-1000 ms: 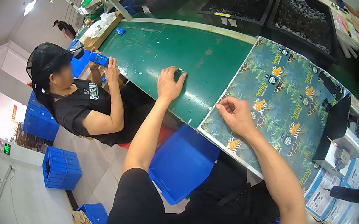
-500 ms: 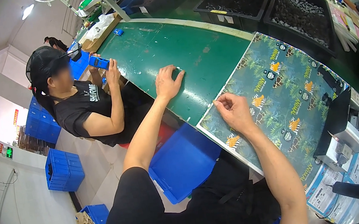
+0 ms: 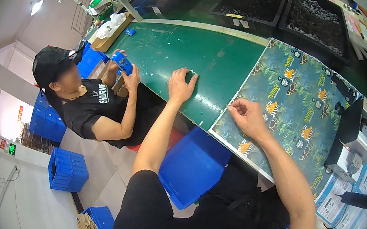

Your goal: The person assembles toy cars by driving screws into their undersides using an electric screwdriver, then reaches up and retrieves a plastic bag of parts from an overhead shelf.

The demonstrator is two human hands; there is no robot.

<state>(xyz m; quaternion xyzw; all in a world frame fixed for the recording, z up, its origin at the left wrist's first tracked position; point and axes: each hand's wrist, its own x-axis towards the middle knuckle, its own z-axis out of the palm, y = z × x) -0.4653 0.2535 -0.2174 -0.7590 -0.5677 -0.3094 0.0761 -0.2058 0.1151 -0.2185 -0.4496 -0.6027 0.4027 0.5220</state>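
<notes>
My left hand (image 3: 182, 87) lies on the green tabletop (image 3: 211, 48), fingers stretched forward and thumb apart, with nothing held. Beside the left edge of a patterned sheet (image 3: 274, 86), printed with leaves and orange tigers, my right hand (image 3: 249, 118) has its fingers curled in and the thumb against the forefinger. Anything between those fingertips is too small to make out. To my left a person in a black cap holds a blue toy car (image 3: 122, 63) in both hands. Another small blue toy car (image 3: 130, 32) sits farther back on the tabletop.
Black bins (image 3: 249, 1) of small dark parts stand along the far side. A metal device (image 3: 353, 155) and a black handheld tool (image 3: 362, 200) are at the right. Below the table edge is a blue crate (image 3: 191, 165); more blue crates (image 3: 67, 170) stand on the floor.
The co-worker has turned the blue toy car from nearly level to steeply tilted, and brought it nearer the tabletop. The whole view has shifted slightly; my hands keep about the same pose.
</notes>
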